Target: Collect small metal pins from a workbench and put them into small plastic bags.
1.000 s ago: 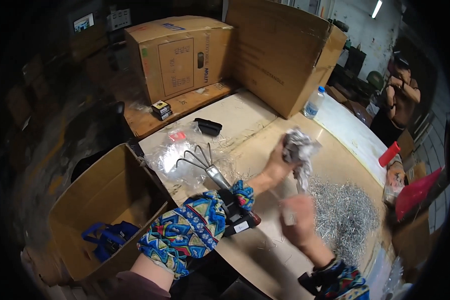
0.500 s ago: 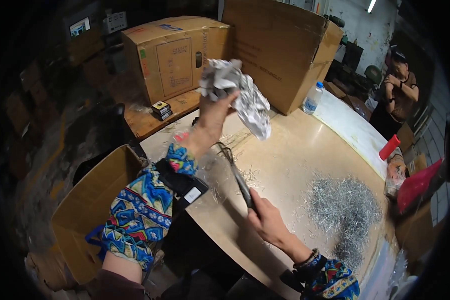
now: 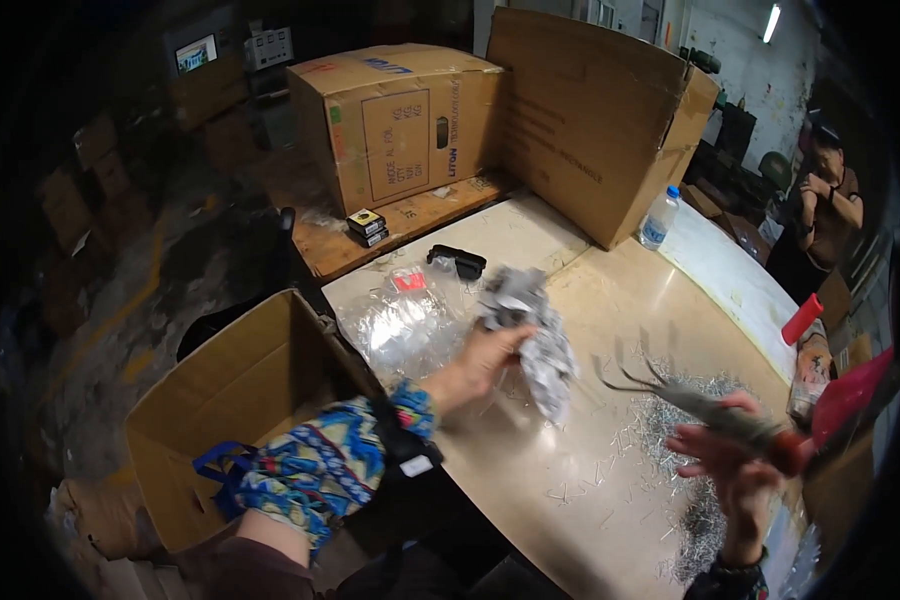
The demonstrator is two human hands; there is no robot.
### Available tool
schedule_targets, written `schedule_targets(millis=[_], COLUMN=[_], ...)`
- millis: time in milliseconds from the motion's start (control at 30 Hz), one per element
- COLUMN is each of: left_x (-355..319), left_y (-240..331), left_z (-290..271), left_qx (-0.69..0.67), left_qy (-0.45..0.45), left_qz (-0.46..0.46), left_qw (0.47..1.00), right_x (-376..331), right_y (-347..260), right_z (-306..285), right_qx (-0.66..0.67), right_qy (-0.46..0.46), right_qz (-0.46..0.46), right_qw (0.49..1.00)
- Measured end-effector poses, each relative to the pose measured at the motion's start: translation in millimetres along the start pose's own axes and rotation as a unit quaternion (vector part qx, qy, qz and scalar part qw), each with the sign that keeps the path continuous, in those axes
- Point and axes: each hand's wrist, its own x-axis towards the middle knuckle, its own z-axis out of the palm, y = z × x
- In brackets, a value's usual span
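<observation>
My left hand (image 3: 483, 362) grips a crumpled wad of grey-white paper (image 3: 548, 365) above the tabletop, its fingers partly behind the wad. At the right, my right hand (image 3: 745, 485) is smeared by motion, with some fingers spread. Across it lies a small hand rake (image 3: 705, 408) with thin bent tines and a red end, tines pointing left. Below the rake, a pile of thin silvery metal pins (image 3: 705, 540) covers the right part of the table (image 3: 530, 490), and loose pins are scattered left of it.
Clear plastic bags (image 3: 395, 325) and a black object (image 3: 457, 262) lie beyond my left forearm. An open carton (image 3: 185, 425) stands at the left. Two large cartons (image 3: 400, 140) (image 3: 590, 130) rise at the back, near a water bottle (image 3: 658, 218). A person (image 3: 830, 205) is at far right.
My left hand has lowered the paper wad to the right, nearer the table. My right hand has swung the rake rightward over the pins, and its grip has loosened. The view has shifted.
</observation>
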Motion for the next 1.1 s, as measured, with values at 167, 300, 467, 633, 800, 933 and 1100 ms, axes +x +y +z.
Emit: schedule_targets(millis=[167, 300, 467, 633, 800, 933, 1100], left_x=[10.5, 26.6, 87.8, 87.1, 55.7, 34.1, 47.5], left_y=[-55.0, -69.0, -96.5, -119.8, -148.2, -130.7, -122.5], left_z=[84.6, 102.8, 129.3, 172.3, 177.9, 171.9, 153.8], left_qx=[0.077, 0.126, 0.275, 0.53, 0.649, 0.644, 0.491], left_qy=[-0.106, -0.1, -0.158, -0.398, -0.393, -0.324, -0.249], left_qz=[-0.054, 0.036, 0.265, 0.139, 0.226, 0.266, 0.257], left_qw=[0.99, 0.986, 0.91, 0.736, 0.611, 0.64, 0.794], right_x=[-71.8, -74.7, -91.9, -102.4, -53.3, -12.9, 34.1], right_y=[-52.7, -86.8, -74.9, -33.7, 29.2, -1.4, -86.6], right_z=[-102.7, -71.7, -91.0, -117.9, -144.3, -132.8, -92.7], right_qx=[-0.582, -0.53, -0.309, -0.287, -0.332, -0.352, -0.213], right_qy=[0.171, 0.244, 0.401, 0.456, 0.445, 0.395, 0.364], right_qz=[-0.118, -0.165, 0.0, 0.004, -0.151, -0.349, -0.521], right_qw=[0.787, 0.795, 0.862, 0.843, 0.818, 0.774, 0.742])
